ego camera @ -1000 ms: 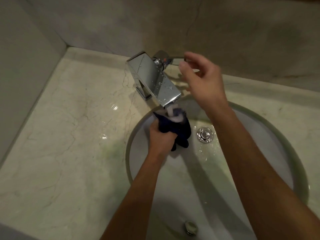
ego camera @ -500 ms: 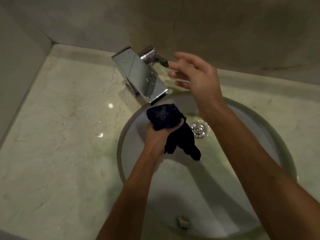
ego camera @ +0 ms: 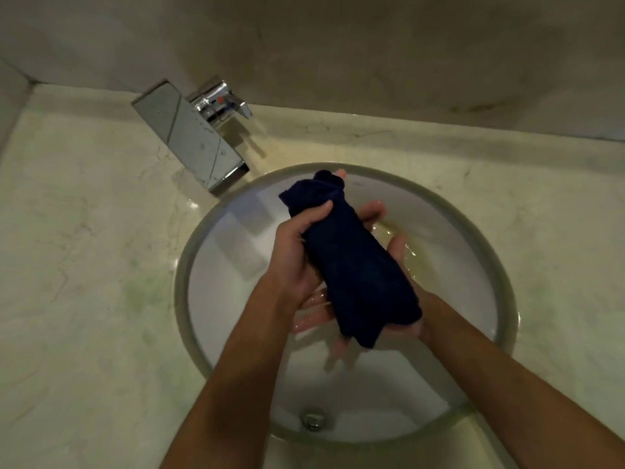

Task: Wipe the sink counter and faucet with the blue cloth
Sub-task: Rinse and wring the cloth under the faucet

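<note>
Right now we have both hands over the sink bowl (ego camera: 216,299), working the blue cloth (ego camera: 351,265) between them. Our left hand (ego camera: 297,252) is clamped on the cloth from the left side, thumb pressed across its upper part and fingers wrapped underneath. Our right hand (ego camera: 389,231) lies palm up beneath the cloth, fingers spread loosely and poking out past its far edge, so it cradles the cloth rather than gripping it tight. The cloth is bunched into a long dark roll, running from near the back of the bowl down toward our wrists, with a loose end hanging off the lower edge. It sits clear of the counter and the faucet, held in the air above the bowl.

Wet shine shows on our fingers under the cloth. The chrome faucet (ego camera: 192,137) stands at the back left, its flat spout angled toward the bowl, with drops on its top face. Its lever handle (ego camera: 223,99) sticks out to the right, and neither hand touches it. Around the bowl, the pale marble counter (ego camera: 84,248) shows a few glints near the faucet base. At the near side of the bowl we see 1 small metal fitting (ego camera: 313,418).
</note>
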`<state>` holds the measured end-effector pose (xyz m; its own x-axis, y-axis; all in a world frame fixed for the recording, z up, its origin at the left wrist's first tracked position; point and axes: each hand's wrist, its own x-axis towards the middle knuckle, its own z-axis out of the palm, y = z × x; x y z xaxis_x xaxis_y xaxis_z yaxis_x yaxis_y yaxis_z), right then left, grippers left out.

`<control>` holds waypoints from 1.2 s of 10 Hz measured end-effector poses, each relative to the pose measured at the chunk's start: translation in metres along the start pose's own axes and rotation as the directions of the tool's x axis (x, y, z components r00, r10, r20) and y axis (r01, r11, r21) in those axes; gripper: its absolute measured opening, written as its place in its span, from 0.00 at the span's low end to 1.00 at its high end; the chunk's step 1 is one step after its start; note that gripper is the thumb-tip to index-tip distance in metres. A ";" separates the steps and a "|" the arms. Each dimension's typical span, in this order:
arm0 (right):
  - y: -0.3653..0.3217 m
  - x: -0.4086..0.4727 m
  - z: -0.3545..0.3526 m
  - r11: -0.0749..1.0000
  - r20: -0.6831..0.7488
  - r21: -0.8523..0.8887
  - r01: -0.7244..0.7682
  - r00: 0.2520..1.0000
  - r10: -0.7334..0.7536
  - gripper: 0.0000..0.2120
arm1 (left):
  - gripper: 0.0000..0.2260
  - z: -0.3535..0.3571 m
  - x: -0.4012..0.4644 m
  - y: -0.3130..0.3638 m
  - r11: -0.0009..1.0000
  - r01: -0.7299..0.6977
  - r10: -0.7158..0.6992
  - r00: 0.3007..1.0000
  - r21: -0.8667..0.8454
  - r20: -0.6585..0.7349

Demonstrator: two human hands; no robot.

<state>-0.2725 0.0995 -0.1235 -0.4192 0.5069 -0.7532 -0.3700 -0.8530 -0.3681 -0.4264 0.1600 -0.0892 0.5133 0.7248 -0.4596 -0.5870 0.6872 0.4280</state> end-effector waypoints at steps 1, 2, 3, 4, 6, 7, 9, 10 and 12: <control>0.010 -0.006 0.001 0.983 0.625 0.186 -0.010 0.773 -0.111 0.39 | 0.27 -0.009 0.004 0.003 0.997 -0.070 0.071 0.992 -0.013 0.105; 0.010 -0.009 0.001 0.980 0.693 0.079 -0.183 0.717 0.078 0.29 | 0.33 -0.012 0.006 0.006 0.988 -0.127 0.142 0.974 -0.089 0.179; 0.008 -0.021 0.005 0.977 0.716 0.133 -0.167 0.698 0.022 0.22 | 0.22 -0.011 0.006 -0.001 0.987 -0.108 0.128 0.975 -0.118 0.179; 0.013 -0.035 0.017 0.981 0.612 0.181 -0.063 0.789 -0.062 0.20 | 0.20 -0.008 0.004 -0.008 0.983 -0.090 0.116 0.980 -0.161 0.160; 0.011 -0.048 0.044 0.979 0.285 0.182 -0.096 0.958 0.040 0.25 | 0.08 -0.025 0.004 -0.002 0.995 0.026 -0.025 1.000 -0.093 0.008; 0.010 -0.035 0.049 0.932 -0.209 -0.351 -0.092 0.978 0.018 0.21 | 0.08 -0.030 0.009 -0.005 0.960 0.224 -0.185 0.957 0.169 -0.222; 0.042 -0.007 0.055 0.254 -0.397 -0.914 -0.316 0.827 -0.399 0.15 | 0.14 -0.047 0.028 -0.034 0.584 0.516 0.026 0.760 0.627 -0.649; 0.053 -0.003 0.062 -0.021 -0.301 -0.938 -0.345 0.845 -0.441 0.14 | 0.07 -0.038 0.011 -0.040 0.295 0.560 0.183 0.762 0.774 -0.621; 0.053 -0.011 0.076 -0.057 -0.277 -0.936 -0.346 0.829 -0.486 0.14 | 0.15 -0.022 -0.007 -0.018 0.348 0.569 0.197 0.733 0.745 -0.651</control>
<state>-0.3500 0.0581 -0.0933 0.0618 0.8004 -0.5963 0.9427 -0.2432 -0.2286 -0.4329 0.1411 -0.1110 -0.1468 0.6338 -0.7594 0.5541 0.6887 0.4676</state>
